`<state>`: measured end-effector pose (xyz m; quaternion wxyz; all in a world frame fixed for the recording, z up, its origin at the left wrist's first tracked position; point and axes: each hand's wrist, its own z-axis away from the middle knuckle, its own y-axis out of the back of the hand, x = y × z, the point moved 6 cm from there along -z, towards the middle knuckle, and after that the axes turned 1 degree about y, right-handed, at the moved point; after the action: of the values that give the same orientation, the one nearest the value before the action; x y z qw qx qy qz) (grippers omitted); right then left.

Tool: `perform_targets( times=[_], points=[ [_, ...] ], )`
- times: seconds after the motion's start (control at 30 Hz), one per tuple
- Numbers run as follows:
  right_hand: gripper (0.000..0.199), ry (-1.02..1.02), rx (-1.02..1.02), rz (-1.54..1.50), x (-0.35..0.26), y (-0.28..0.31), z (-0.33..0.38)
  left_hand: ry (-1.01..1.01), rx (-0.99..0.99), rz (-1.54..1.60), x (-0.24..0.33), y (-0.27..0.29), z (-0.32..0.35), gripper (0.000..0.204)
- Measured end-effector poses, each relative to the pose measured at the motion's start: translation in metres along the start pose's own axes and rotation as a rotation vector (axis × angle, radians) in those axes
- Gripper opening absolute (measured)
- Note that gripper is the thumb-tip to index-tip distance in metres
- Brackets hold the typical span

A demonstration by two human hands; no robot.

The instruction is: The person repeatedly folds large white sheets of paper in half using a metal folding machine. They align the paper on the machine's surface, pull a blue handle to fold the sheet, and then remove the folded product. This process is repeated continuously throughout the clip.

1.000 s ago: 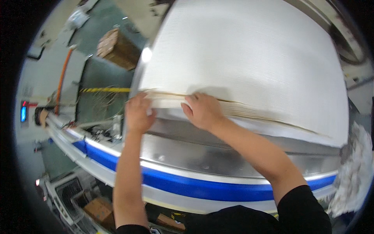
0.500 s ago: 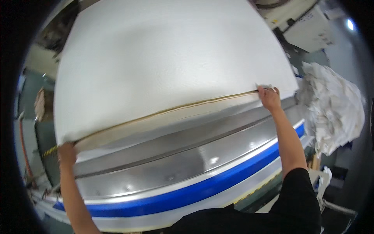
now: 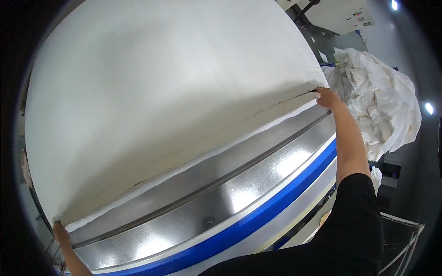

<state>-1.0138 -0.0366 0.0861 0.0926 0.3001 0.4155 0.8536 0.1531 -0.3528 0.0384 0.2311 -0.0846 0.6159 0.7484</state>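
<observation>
A wide white sheet [image 3: 175, 92], fabric-like, spreads over the machine bed in front of me. Its near edge hangs as a loose strip, with a thin dark crease running between my two hands. At the near left corner my left hand [image 3: 61, 233] is closed on the edge, its fingertips mostly hidden. My right hand [image 3: 328, 98] grips the same edge at the right corner, fingers tucked at the crease. Below the sheet runs a bare metal ledge [image 3: 258, 184] with a dark groove, bordered by a blue band [image 3: 230, 233].
A big heap of crumpled white material [image 3: 380, 101] stands to the right, close beyond my right hand. Farther off at the upper right is a pale machine cabinet [image 3: 340, 16]. A metal-framed rack [image 3: 405, 244] is at the lower right.
The view has shifted and turned. The raised tan fold along the near edge now lies flatter, as a thin crease. Both hands keep hold of the sheet's corners.
</observation>
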Motion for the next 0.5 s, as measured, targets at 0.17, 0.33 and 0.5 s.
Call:
perform_targets(
  times=[0.17, 0.33, 0.5],
  points=[
    [0.023, -0.018, 0.067, 0.335, 0.052, -0.051, -0.014, 0.030, 0.051, 0.088, 0.006, 0.011, -0.010, 0.027],
    [0.033, -0.103, 0.113, 0.070, 0.047, 0.013, 0.033, 0.026, -0.108, -0.138, 0.070, 0.076, 0.007, 0.033],
    [0.034, -0.008, 0.273, 0.002, 0.093, 0.051, 0.052, 0.080, -0.160, -0.244, 0.011, 0.131, 0.050, 0.035]
  ],
)
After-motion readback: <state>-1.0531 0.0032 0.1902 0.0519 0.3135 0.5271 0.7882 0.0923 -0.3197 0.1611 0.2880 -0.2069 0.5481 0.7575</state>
